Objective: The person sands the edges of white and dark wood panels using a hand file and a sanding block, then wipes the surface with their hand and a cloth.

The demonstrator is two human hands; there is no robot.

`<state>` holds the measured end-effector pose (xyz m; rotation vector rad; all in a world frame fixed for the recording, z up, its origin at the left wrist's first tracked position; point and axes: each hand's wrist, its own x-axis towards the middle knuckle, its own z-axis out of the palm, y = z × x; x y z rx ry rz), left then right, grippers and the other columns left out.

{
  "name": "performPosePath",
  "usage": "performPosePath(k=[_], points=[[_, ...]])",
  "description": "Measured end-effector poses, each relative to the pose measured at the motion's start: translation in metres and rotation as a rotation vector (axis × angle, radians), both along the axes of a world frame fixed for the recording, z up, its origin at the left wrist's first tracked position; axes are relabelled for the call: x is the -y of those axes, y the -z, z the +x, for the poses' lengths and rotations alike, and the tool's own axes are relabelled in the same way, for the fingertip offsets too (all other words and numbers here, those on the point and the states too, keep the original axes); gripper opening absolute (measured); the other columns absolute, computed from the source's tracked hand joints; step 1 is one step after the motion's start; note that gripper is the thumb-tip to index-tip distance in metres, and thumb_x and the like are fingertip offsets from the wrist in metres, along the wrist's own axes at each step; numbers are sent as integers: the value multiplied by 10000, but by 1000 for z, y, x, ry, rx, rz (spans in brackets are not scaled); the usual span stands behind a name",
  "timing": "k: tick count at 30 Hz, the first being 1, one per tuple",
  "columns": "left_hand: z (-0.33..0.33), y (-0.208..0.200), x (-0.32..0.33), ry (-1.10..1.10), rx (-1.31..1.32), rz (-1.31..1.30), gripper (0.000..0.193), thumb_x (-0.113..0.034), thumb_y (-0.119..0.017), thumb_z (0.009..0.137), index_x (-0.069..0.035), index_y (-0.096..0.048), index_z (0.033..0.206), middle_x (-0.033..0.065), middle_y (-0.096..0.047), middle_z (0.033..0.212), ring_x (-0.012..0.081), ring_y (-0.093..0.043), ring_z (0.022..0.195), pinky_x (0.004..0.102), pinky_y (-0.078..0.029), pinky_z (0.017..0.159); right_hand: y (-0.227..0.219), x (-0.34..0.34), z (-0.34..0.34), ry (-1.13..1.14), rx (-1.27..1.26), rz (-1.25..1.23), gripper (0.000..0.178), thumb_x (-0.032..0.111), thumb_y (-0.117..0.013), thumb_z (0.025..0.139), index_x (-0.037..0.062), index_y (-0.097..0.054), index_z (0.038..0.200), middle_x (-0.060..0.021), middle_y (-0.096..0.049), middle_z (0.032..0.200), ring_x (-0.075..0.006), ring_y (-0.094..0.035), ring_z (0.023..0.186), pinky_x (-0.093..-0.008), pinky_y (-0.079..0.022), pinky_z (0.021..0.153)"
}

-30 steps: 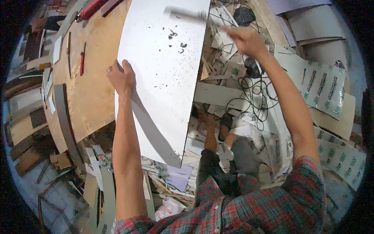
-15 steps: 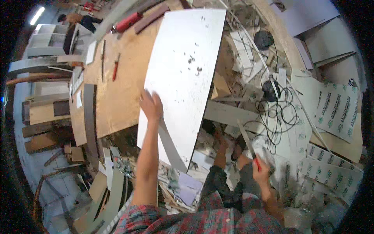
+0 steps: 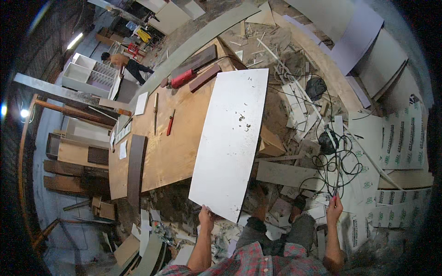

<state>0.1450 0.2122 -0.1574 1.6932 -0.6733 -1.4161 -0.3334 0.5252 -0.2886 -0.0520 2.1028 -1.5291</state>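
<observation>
A long white board (image 3: 225,156) lies over the right side of the wooden workbench, its near end sticking out toward me. Dark crumbs are scattered on its upper face. My left hand (image 3: 206,220) grips the near left corner of this board, fingers closed at the edge. Off to the right, away from the board, my right hand (image 3: 334,210) is closed round the red handle of a long flat file (image 3: 336,187). The file points away from me, seen nearly edge-on against the cables behind it.
On the workbench (image 3: 172,156) lie a red power tool (image 3: 183,78), a red-handled tool (image 3: 171,123), a thin rod (image 3: 155,112) and dark strips. Black cables (image 3: 343,161) and offcuts litter the floor at right. Printed sheets (image 3: 403,138) lean there. Another person (image 3: 124,62) bends over far left.
My left hand has slid from the board's left edge to its near corner. My right hand has swung outward to the right with the file. The view has tilted up, showing more background.
</observation>
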Motion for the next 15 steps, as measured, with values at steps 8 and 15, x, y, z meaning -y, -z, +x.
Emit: performPosePath(k=[8,15], points=[[14,2,21,-3,189,-96,304,-292,-524,1040,-67,-581,844,25,-541,693,142,-516,556,334,-430,507,41,-5,104,-198,-253,139,408,168,-548,1030,-14,-539,1395,41,-510,667,-49,-426,503,-249,-359,449],[68,1,101,125,125,-210,275,-264,-541,1037,-33,-619,911,26,-575,698,127,-527,565,313,-425,513,26,9,179,-173,-281,85,423,171,-557,1023,-52,-534,1382,26,-525,678,-64,-451,526,-259,-389,479]])
